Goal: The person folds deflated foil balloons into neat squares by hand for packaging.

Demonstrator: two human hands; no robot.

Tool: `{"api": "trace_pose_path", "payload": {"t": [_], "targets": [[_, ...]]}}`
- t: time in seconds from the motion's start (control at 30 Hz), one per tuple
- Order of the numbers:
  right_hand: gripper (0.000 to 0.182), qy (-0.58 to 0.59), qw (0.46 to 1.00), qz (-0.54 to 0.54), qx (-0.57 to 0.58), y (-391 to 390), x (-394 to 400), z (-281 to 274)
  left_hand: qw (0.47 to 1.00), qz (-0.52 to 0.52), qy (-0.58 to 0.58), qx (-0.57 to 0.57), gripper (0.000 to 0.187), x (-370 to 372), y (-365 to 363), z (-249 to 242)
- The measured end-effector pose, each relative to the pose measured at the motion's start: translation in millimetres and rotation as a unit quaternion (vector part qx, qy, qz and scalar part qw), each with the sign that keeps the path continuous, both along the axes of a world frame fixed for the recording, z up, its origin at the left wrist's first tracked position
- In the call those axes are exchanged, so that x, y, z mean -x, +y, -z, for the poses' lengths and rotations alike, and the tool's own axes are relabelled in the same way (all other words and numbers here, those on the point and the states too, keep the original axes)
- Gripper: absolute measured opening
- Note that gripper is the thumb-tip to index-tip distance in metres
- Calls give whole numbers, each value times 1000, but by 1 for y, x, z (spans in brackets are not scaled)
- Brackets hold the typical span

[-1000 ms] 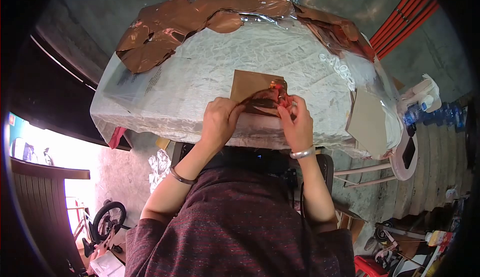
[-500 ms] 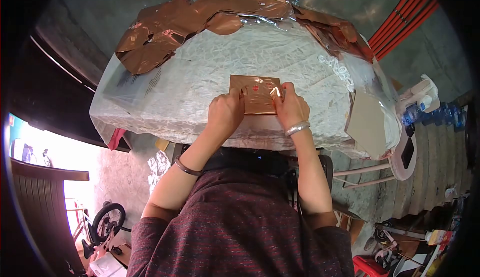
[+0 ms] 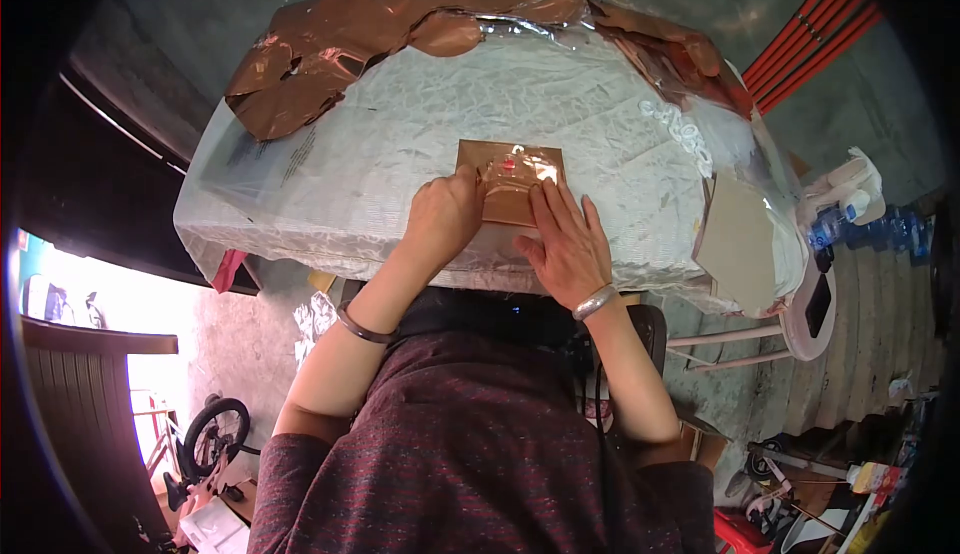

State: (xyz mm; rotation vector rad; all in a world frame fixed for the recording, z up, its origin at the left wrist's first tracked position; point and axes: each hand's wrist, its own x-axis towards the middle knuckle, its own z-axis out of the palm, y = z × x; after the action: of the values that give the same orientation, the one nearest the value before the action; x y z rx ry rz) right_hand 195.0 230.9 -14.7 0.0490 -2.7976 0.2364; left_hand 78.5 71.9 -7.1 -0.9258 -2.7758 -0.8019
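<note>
The glossy copper-coloured sheet (image 3: pixel 507 206) lies flat near the person's side of the table (image 3: pixel 400 159), a little right of its middle, with bright glare toward its one o'clock corner and a small red patch in its upper half. The step in hand looks like flattening this sheet: one side is held while the other is pressed. From this pose, the next move seems to call for light, even pressure with the right fingers and a steady hold at the left edge, so that the sheet neither creases nor slides.

The left hand (image 3: pixel 443 216) sits at eight o'clock of the sheet, knuckles up and fingers curled in at its edge; whether thumb and finger truly pinch it is hidden. The right hand (image 3: pixel 568 250) comes in from about five o'clock, palm down, fingers long and slightly spread over the lower right corner, the thumb held apart and pointing toward nine. Both forearms reach forward and inward; a dark bangle (image 3: pixel 365 330) circles the left, a silver bangle (image 3: pixel 596 302) the right wrist.

Farther out, crumpled copper-coloured film (image 3: pixel 330 34) borders the table from ten to twelve o'clock, white rings (image 3: pixel 684 136) cluster between two and three, and a grey board (image 3: pixel 738 239) lies between three and four.
</note>
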Motion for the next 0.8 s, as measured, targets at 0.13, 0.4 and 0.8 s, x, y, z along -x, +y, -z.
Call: {"api": "trace_pose_path", "payload": {"t": [0.13, 0.4, 0.8], "targets": [[66, -40, 999, 18, 2, -3, -1, -2, 999, -15, -33, -11, 23, 2, -2, 2], [67, -21, 1000, 12, -14, -2, -1, 4, 994, -17, 41, -98, 16, -4, -24, 4], [69, -37, 999, 2, -5, 1, -2, 8, 978, 194, 80, -18, 71, -52, -5, 17]]}}
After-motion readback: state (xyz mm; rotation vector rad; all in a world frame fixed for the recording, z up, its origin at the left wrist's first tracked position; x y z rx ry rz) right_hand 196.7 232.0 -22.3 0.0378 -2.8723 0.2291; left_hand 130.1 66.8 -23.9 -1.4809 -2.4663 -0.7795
